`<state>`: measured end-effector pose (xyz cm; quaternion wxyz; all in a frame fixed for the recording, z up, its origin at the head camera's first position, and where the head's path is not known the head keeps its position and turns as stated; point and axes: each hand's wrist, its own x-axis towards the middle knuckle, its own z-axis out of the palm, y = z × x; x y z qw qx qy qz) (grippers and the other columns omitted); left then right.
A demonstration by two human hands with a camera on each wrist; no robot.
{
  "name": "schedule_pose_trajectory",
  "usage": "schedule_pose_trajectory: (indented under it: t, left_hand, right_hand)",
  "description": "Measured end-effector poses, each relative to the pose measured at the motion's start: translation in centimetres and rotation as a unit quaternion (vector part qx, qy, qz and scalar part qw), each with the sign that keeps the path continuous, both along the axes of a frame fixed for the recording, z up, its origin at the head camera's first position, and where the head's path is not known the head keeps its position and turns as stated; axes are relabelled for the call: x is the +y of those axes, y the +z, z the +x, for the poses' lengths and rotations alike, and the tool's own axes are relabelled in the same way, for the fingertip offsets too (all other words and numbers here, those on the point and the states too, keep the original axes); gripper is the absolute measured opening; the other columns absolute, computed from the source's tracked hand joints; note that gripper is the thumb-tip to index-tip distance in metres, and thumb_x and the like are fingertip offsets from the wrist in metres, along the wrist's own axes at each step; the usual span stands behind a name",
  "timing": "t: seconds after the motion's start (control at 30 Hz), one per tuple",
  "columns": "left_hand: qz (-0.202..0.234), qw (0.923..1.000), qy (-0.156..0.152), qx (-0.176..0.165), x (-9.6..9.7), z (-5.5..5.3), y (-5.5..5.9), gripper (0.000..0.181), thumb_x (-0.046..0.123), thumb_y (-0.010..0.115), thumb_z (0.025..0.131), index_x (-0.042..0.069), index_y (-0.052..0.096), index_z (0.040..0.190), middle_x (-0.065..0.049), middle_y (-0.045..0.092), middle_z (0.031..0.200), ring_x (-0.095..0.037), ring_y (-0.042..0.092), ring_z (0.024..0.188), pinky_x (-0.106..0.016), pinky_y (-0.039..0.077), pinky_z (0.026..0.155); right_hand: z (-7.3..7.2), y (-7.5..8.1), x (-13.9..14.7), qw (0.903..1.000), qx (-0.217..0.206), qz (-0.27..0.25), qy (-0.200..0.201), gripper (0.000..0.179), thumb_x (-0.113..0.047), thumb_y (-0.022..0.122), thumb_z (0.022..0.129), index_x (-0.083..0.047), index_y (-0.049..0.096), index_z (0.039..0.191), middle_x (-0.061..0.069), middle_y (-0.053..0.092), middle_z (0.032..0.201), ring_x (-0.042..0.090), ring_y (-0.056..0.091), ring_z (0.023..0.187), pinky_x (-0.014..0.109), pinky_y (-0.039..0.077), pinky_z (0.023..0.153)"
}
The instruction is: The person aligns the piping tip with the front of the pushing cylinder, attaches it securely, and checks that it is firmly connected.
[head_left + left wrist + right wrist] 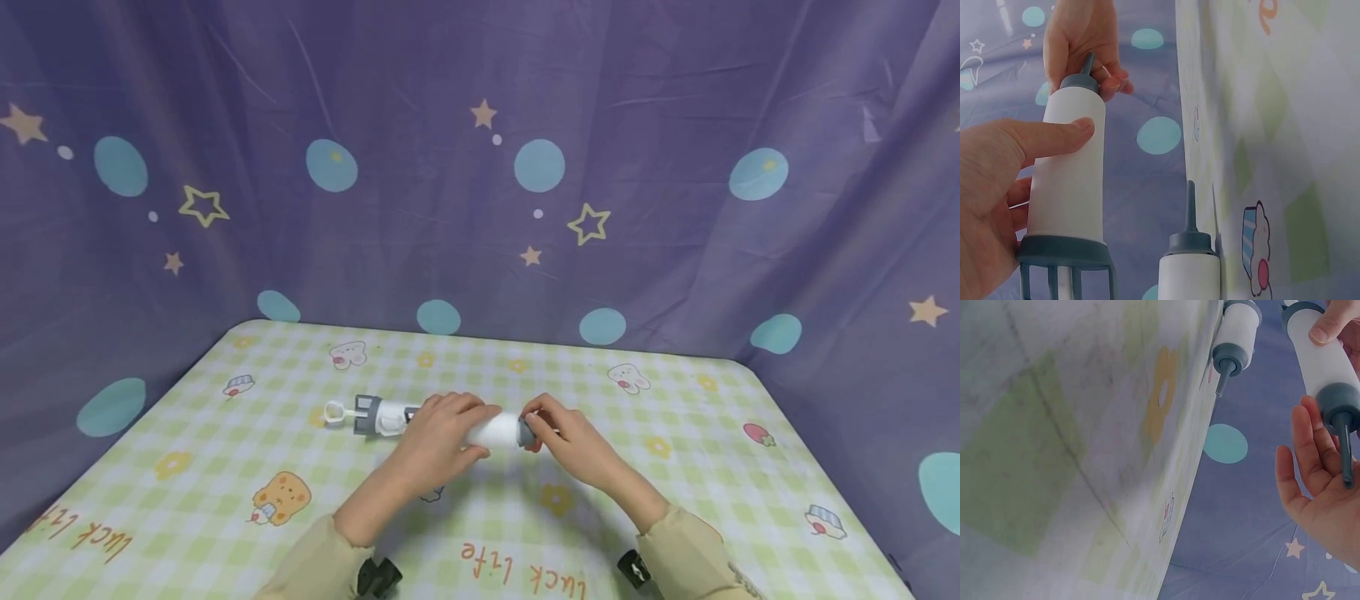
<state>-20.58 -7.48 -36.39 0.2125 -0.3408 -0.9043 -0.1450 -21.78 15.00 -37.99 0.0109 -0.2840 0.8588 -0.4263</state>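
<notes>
A large white syringe with a grey nozzle cap (1079,82) is in both hands. My left hand (446,429) grips its white barrel (1069,169), thumb along one side and fingers behind. At the nozzle end, my right hand (570,437) holds the grey cap between thumb and fingers; the thin nozzle (1345,450) points toward the right palm. A grey slotted collar (1065,250) with a pale rod inside forms the other end. Beside it is a second, similar syringe (1189,275), its grey cage end (366,414) and white ring handle (334,412) showing left of my left hand.
Both syringes are over a table with a green-and-white checked cloth (300,454) printed with cartoons and lettering. A purple curtain (420,200) with stars and blue ovals hangs behind and at both sides of the table.
</notes>
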Motion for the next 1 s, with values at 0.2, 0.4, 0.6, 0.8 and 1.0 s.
schedule_pose_trajectory:
  t: [0.2,0.4,0.6,0.8,1.0]
  left_hand:
    - [-0.001,0.9999,0.009,-0.013,-0.18,0.06,-0.25,0.052,0.027,0.079,0.068,0.020,0.061,0.116,0.004,0.062,0.105,-0.013,0.056,0.094,-0.033,0.044,0.081]
    - [0.001,0.9999,0.002,-0.012,-0.28,0.07,-0.40,0.051,0.028,0.079,0.068,0.020,0.061,0.116,0.005,0.061,0.106,-0.013,0.056,0.094,-0.034,0.043,0.081]
    - [-0.002,0.9999,0.000,-0.012,-0.26,0.20,-0.18,0.052,0.028,0.078,0.069,0.021,0.061,0.117,0.005,0.061,0.106,-0.013,0.056,0.094,-0.033,0.043,0.081]
    - [-0.006,0.9999,-0.007,-0.005,-0.13,0.30,0.11,0.052,0.028,0.078,0.069,0.022,0.060,0.118,0.005,0.061,0.106,-0.013,0.056,0.094,-0.034,0.043,0.082]
    - [-0.009,0.9998,-0.012,-0.011,-0.02,0.57,0.13,0.051,0.028,0.078,0.070,0.022,0.060,0.117,0.006,0.060,0.105,-0.013,0.055,0.095,-0.035,0.042,0.083]
  right_hand:
    - [0.32,-0.14,0.18,0.9996,-0.011,0.011,0.025,0.028,-0.037,0.050,0.092,-0.017,0.044,0.112,0.000,0.064,0.091,0.018,0.064,0.085,0.028,0.048,0.072]
    - [0.47,-0.04,0.52,0.9987,0.005,0.037,0.036,0.031,-0.035,0.055,0.090,-0.019,0.043,0.113,-0.006,0.065,0.096,0.014,0.063,0.094,0.028,0.048,0.072]
    - [0.40,0.13,0.86,0.9978,-0.020,0.050,0.039,0.028,-0.038,0.049,0.093,-0.017,0.047,0.111,-0.001,0.066,0.098,0.016,0.063,0.094,0.032,0.048,0.078]
    - [0.25,0.45,0.98,0.9972,-0.027,0.058,0.039,0.026,-0.039,0.040,0.096,-0.018,0.054,0.100,0.003,0.064,0.089,0.017,0.060,0.078,0.027,0.047,0.069]
    - [0.35,0.53,0.90,0.9965,-0.007,0.078,0.031,0.031,-0.039,0.034,0.098,-0.021,0.058,0.090,0.002,0.064,0.082,0.017,0.058,0.071,0.025,0.045,0.062]
